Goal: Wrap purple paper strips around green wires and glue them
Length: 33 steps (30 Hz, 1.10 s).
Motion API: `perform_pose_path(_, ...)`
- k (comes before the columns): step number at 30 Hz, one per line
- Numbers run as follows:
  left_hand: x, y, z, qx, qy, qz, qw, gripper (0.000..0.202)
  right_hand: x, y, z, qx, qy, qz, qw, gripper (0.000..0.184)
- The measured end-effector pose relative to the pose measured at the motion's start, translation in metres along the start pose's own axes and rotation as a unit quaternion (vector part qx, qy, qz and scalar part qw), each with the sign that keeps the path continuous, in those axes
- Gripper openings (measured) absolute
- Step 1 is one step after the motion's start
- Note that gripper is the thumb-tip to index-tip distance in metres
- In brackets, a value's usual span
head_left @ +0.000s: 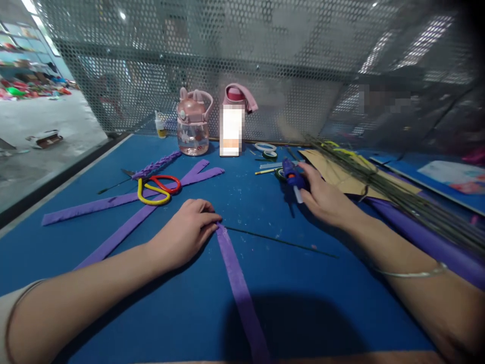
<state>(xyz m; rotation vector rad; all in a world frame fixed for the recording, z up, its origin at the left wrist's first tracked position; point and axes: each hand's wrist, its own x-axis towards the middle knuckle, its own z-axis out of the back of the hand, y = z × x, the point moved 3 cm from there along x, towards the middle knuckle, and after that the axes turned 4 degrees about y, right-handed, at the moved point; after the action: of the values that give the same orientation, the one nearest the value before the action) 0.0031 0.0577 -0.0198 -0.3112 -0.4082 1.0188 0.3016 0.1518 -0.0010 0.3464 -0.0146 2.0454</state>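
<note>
Closed in a pinch, my left hand (193, 225) holds the end of a purple crepe-paper strip (237, 278) together with a thin green floral wire stem (280, 238). The strip runs from the fingertips down to the near table edge, while the stem points right across the tabletop. My right hand (322, 192) is at a blue hot glue gun (291, 174), its fingers and thumb against the gun's right side. A whitish glue stick protrudes from the gun towards me. How far the fingers wrap around it is partly hidden.
Scissors (154, 194) with red and yellow handles lie over purple strips (91, 206) at left, beside a purple wrapped stem (157, 164). A water bottle (193, 129) and phone (231, 131) stand behind. Tape rolls (269, 154) and bundled wire stems (379, 184) lie right.
</note>
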Motion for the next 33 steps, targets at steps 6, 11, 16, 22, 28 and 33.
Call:
perform_pose_path(6,-0.002,-0.004,0.003,-0.014,0.017,-0.008,1.0,0.022,0.005,-0.009,-0.018,-0.075,0.063,-0.047,0.994,0.059)
perform_pose_path(11,-0.006,-0.01,0.006,-0.133,0.019,0.052,0.99,0.019,-0.006,0.03,0.028,-0.057,-0.051,-0.008,0.997,0.061)
perform_pose_path(16,-0.006,-0.007,0.003,-0.235,-0.003,0.068,0.97,0.019,-0.027,0.123,0.058,0.022,-0.028,0.127,0.991,0.044)
perform_pose_path(22,-0.007,-0.007,-0.001,-0.336,-0.024,0.081,0.938,0.018,-0.03,0.155,0.016,0.102,0.123,0.135,0.978,0.035)
perform_pose_path(28,-0.006,-0.018,0.001,-0.411,0.006,0.085,0.908,0.024,-0.028,0.145,0.008,0.13,0.077,0.15,0.977,0.025)
perform_pose_path(33,0.007,-0.025,0.004,-0.393,0.055,0.164,0.903,0.038,-0.022,0.138,0.012,0.06,-0.01,0.211,0.976,0.023)
